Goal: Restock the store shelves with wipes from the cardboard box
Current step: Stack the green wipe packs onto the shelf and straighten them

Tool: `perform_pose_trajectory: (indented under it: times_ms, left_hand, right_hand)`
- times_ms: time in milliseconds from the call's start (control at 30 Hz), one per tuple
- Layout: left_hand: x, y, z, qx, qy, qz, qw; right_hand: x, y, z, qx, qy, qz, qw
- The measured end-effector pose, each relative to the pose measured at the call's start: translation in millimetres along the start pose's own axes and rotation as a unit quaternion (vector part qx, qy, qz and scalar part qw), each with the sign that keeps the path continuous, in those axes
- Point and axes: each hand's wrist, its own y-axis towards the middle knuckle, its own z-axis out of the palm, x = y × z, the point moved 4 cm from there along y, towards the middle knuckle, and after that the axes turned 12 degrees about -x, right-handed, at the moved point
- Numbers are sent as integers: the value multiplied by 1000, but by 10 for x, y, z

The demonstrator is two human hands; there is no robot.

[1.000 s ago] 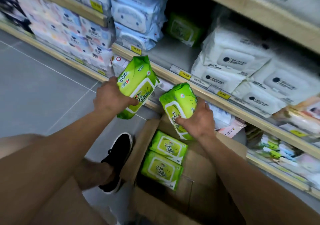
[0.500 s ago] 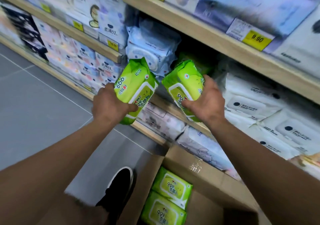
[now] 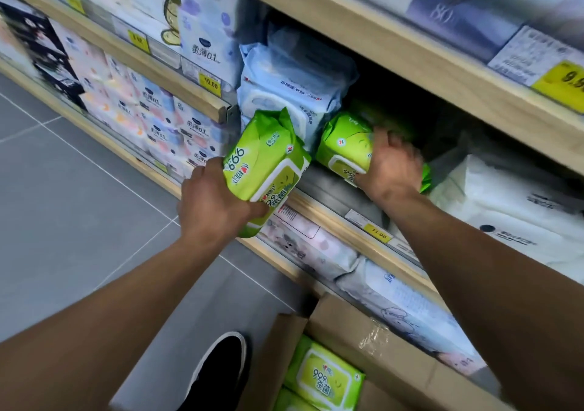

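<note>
My left hand (image 3: 215, 202) grips a green wipes pack (image 3: 268, 164) just in front of the wooden shelf edge (image 3: 319, 211). My right hand (image 3: 390, 165) lies over a second green wipes pack (image 3: 344, 145) that rests on the grey shelf board, pushed in beside a stack of pale blue packs (image 3: 294, 85). Its far end is hidden in the dark of the shelf. Below, the open cardboard box (image 3: 379, 344) stands on the floor, and more green packs (image 3: 325, 376) lie flat inside it.
White wipes packs (image 3: 505, 208) fill the shelf to the right of my right hand. The upper shelf plank (image 3: 395, 47) hangs close above. A lower shelf holds pastel packs (image 3: 316, 246). My black shoe (image 3: 221, 369) stands on the grey tiled floor (image 3: 63, 189) left of the box.
My right hand has pushed its green pack forward onto the shelf board beside the blue packs. My left hand has brought its pack a little nearer the shelf edge.
</note>
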Motion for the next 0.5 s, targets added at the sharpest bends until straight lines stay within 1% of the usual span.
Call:
perform_pose_trajectory:
  times_ms: [167, 300, 400, 500]
  left_hand:
    - [-11, 37, 138, 3, 1, 15, 1000]
    - [-85, 29, 174, 5, 12, 37, 999]
    - [-121, 4, 178, 5, 10, 39, 999]
    - [-163, -39, 151, 7, 20, 57, 998]
  right_hand:
    - [-115, 142, 313, 24, -3, 11, 1000]
    - [-166, 170, 527, 42, 24, 8, 999]
    - [-173, 155, 563, 45, 7, -2, 999]
    - [-140, 58, 474, 31, -9, -28, 999]
